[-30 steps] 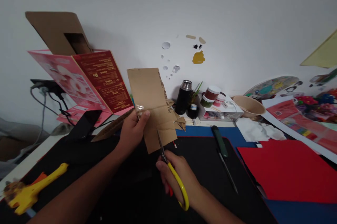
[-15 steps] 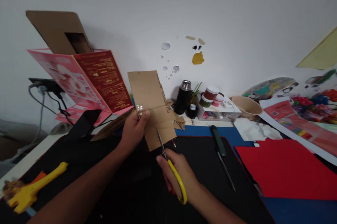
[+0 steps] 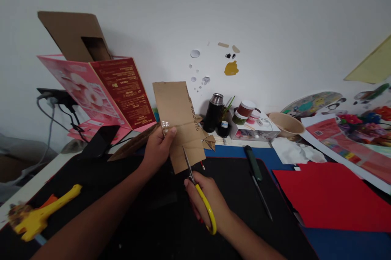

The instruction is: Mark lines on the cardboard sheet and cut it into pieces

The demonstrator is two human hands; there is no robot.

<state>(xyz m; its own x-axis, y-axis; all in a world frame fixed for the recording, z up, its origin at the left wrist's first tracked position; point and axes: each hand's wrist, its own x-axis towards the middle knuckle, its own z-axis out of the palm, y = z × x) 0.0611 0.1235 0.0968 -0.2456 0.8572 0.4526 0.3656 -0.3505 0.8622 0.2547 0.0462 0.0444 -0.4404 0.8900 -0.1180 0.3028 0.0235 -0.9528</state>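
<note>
My left hand (image 3: 159,150) is closed on the left edge of a brown cardboard piece (image 3: 179,113), holding it upright above the black mat (image 3: 146,207). A bit of clear tape sits at my thumb. My right hand (image 3: 207,201) grips yellow-handled scissors (image 3: 198,193). Their blades point up into the bottom edge of the cardboard, near its middle. Printed numbers run along the cardboard's right edge.
A yellow tool (image 3: 39,217) lies at the left. A pink and red folded box (image 3: 104,93) stands behind. A green-handled knife (image 3: 258,180), red paper sheet (image 3: 332,199), black flask (image 3: 214,111), jars (image 3: 244,111), a bowl (image 3: 285,123) and tissue (image 3: 295,152) sit to the right.
The scissor blades have worked slightly further up into the cardboard's lower edge. Both hands and the cardboard shifted a little to the right in view.
</note>
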